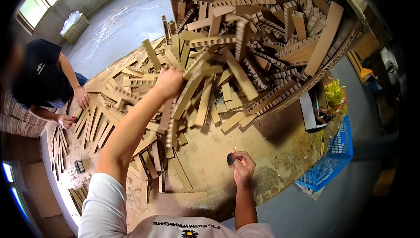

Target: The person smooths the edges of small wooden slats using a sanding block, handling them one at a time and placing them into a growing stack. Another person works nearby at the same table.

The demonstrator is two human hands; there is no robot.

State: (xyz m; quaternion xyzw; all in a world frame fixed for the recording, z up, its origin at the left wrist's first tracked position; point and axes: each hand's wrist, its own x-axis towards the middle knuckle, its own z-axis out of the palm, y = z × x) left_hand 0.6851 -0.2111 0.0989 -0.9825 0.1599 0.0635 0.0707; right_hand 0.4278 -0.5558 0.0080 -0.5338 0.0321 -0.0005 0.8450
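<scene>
My left hand (169,82) reaches into a heap of brown honeycomb cardboard strips (188,95), its fingers curled against them. Some strips beside it are tilted and smeared by motion; the fingertips are hidden. Lower right, over the bare tabletop (205,150), my right hand (243,168) is closed around a small black block with a dark red part (231,158); its exact kind is unclear. The heap continues into a large cardboard box (302,93), tipped with its opening toward me and full of more strips.
At the left, another person (39,71) handles strips laid in a row (94,126). A small dark-framed item (79,166) sits near that row. Beyond the table's right edge are a blue plastic basket (326,159), a small open carton (311,113) and yellow wrapping (335,93).
</scene>
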